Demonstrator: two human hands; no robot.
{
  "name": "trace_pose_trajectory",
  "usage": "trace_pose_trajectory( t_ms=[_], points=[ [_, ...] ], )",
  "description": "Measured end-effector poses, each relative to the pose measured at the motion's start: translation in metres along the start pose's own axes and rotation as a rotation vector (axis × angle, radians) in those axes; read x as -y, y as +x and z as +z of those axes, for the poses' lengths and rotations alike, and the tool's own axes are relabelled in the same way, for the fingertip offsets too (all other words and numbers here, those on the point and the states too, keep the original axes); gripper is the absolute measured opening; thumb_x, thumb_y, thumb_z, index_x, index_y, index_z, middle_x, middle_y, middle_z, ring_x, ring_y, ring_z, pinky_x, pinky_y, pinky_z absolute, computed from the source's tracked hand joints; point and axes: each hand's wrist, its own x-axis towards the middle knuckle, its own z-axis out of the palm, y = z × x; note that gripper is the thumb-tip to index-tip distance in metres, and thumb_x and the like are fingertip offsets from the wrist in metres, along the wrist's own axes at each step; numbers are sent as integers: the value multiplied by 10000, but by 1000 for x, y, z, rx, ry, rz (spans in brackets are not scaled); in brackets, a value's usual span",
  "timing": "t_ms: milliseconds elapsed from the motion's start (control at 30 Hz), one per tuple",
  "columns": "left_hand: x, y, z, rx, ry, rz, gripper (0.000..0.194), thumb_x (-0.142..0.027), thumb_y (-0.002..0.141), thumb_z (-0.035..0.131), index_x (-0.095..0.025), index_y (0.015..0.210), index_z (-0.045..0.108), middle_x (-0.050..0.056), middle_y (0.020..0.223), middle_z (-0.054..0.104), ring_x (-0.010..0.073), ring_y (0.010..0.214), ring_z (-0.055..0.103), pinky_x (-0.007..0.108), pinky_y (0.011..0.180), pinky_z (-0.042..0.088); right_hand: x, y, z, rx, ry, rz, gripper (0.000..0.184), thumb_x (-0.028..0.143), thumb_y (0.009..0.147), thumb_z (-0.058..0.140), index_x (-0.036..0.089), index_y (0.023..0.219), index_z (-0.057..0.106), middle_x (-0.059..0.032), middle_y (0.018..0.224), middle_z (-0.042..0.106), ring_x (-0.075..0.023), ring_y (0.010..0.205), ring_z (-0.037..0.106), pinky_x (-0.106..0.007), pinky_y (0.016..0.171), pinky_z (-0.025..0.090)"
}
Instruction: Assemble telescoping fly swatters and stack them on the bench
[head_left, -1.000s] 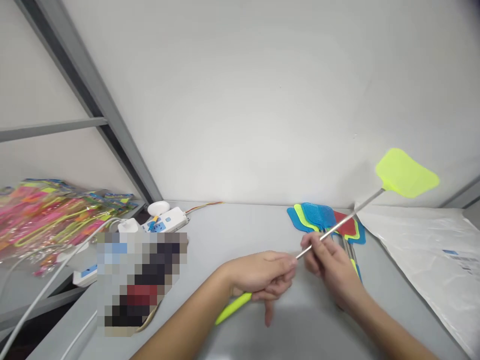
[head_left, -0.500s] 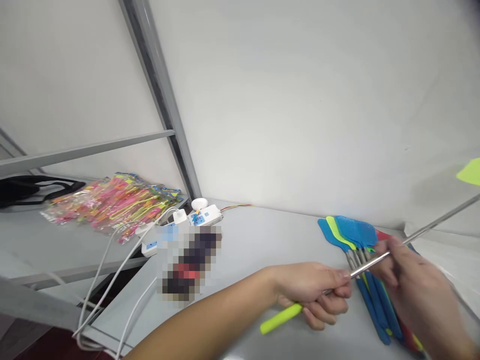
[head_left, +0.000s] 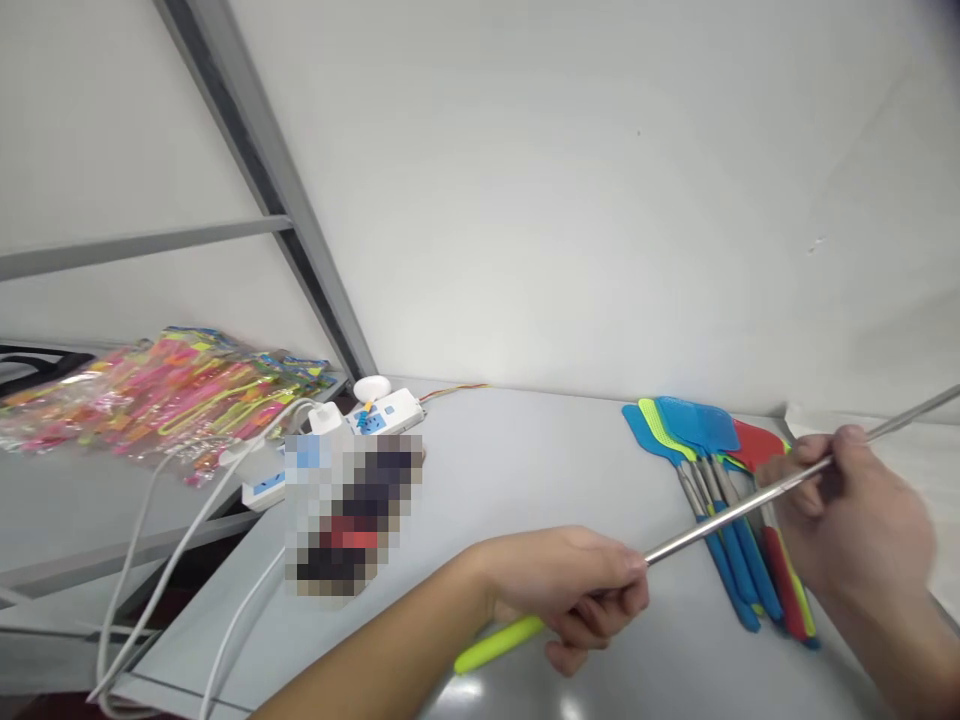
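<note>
A telescopic fly swatter point(head_left: 739, 512) with a yellow-green handle and a bare metal rod slants across the lower right; its far end runs out of view at the right edge. My left hand point(head_left: 581, 592) is closed round the rod just above the handle. Farther up, my right hand point(head_left: 862, 525) pinches the same rod between thumb and fingers. Beneath the rod, a bunch of folded fly swatters point(head_left: 701, 425) in blue, yellow-green and red lies on the grey table point(head_left: 517, 465), partly hidden by my right hand.
Left of my arm lies a blurred-out dark and red object point(head_left: 360, 530). A white power strip point(head_left: 394, 412) with plugs and cables point(head_left: 139, 560) sits behind it. Plastic-wrapped colourful packs point(head_left: 202, 390) cover the shelf at left. White sheeting point(head_left: 907, 470) lies at the right.
My hands have moved farther apart along the rod, with more metal showing between them. The swatter's yellow-green head has left view at the right. The view has shifted slightly.
</note>
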Motion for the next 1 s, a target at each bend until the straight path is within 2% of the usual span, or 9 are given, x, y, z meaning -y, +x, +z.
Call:
trace_pose_trajectory(
  t_ms=[33, 100, 267, 367, 667, 733, 833, 933, 1000],
  points=[
    [2, 0, 1, -6, -4, -2, 359, -550, 896, 520, -217, 770, 467, -83, 551, 241, 59, 411, 176, 170, 357, 244, -3, -7, 8, -39, 26, -10, 286, 457, 888, 577, 250, 690, 579, 27, 475, 327, -138, 462, 294, -360, 466, 260],
    [5, -1, 1, -1, -21, 0, 357, -543, 908, 498, -214, 771, 475, -84, 543, 239, 59, 406, 172, 166, 351, 230, -11, -24, 23, -9, 23, 26, 297, 458, 911, 532, 240, 713, 569, 38, 485, 344, -125, 469, 297, -322, 480, 259],
    [5, -5, -3, 35, -49, 4, 396, -560, 918, 461, -212, 731, 442, -89, 523, 219, 60, 392, 150, 164, 341, 206, -22, -53, 43, 192, -42, 180, 402, 495, 963, 419, 225, 678, 506, 56, 463, 303, -111, 459, 273, -291, 488, 234],
    [2, -7, -5, 15, -55, -36, 421, -579, 902, 482, -221, 705, 380, -87, 537, 214, 58, 409, 137, 152, 350, 159, -15, -46, 39, 174, -64, 210, 385, 469, 955, 462, 215, 670, 510, 57, 453, 283, -108, 469, 272, -285, 486, 215],
    [-2, -9, -4, -91, 38, -70, 425, -583, 901, 489, -218, 702, 404, -87, 545, 230, 64, 431, 154, 179, 374, 154, 5, -8, 15, -23, -44, 63, 362, 450, 952, 470, 223, 670, 475, 60, 439, 279, -113, 443, 267, -288, 462, 219],
    [-4, -12, -5, -145, 119, -78, 401, -572, 914, 474, -212, 737, 447, -83, 563, 270, 70, 454, 195, 185, 401, 209, 7, -4, 13, -38, -36, 37, 354, 438, 954, 471, 223, 672, 475, 62, 434, 276, -111, 435, 262, -288, 458, 222],
    [-9, -16, -4, -313, 374, -55, 369, -536, 941, 433, -207, 829, 558, -57, 640, 386, 84, 519, 302, 199, 468, 284, 9, 0, 13, -59, -21, -15, 350, 435, 957, 467, 224, 677, 481, 63, 431, 282, -108, 429, 253, -285, 449, 219],
    [-11, -17, 1, -479, 691, 60, 352, -468, 973, 387, -227, 882, 627, -34, 747, 509, 106, 643, 440, 217, 572, 334, 7, -6, 17, -67, 5, -86, 347, 449, 964, 442, 230, 700, 490, 64, 450, 295, -108, 439, 260, -278, 456, 236],
    [-11, -14, 5, -540, 843, 131, 366, -454, 988, 355, -237, 886, 631, -32, 762, 550, 121, 705, 490, 228, 626, 340, 0, -18, 23, -9, -35, -63, 336, 460, 960, 454, 232, 717, 497, 66, 480, 307, -102, 450, 274, -271, 467, 244]
  ],
)
